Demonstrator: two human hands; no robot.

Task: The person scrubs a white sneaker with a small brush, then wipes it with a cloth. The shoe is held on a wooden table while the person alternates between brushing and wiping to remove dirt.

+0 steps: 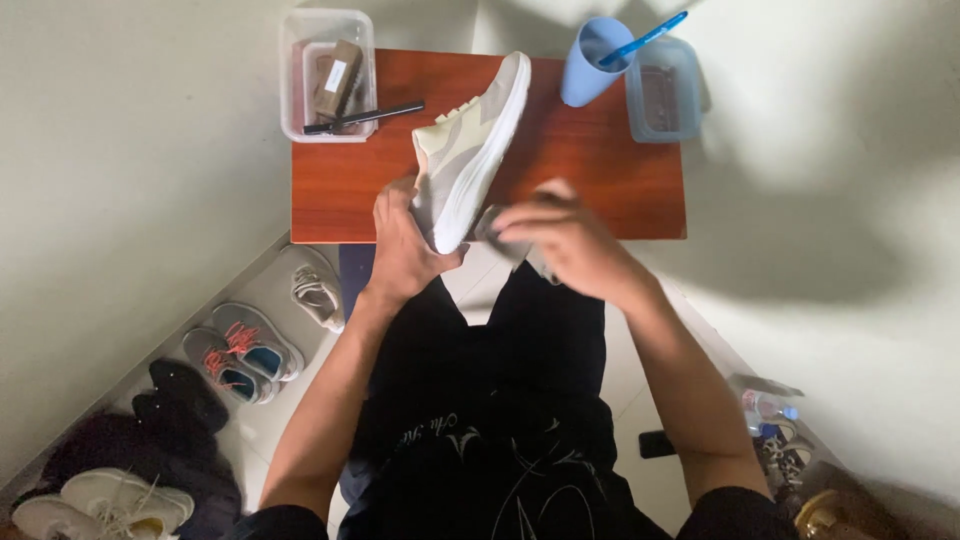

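Note:
My left hand (400, 245) grips the heel end of a pale beige and white sneaker (470, 145), holding it tilted on its side above a small red-brown wooden table (600, 180), toe pointing away. My right hand (560, 245) is blurred at the sneaker's heel, its fingers pressed on a small grey cloth (490, 222) against the sole's edge.
A clear plastic box (327, 75) with a brown box and a black pen stands at the table's back left. A blue cup (592, 62) with a blue brush and a blue-tinted container (662, 90) are at the back right. Several shoes (240, 350) lie on the floor at left.

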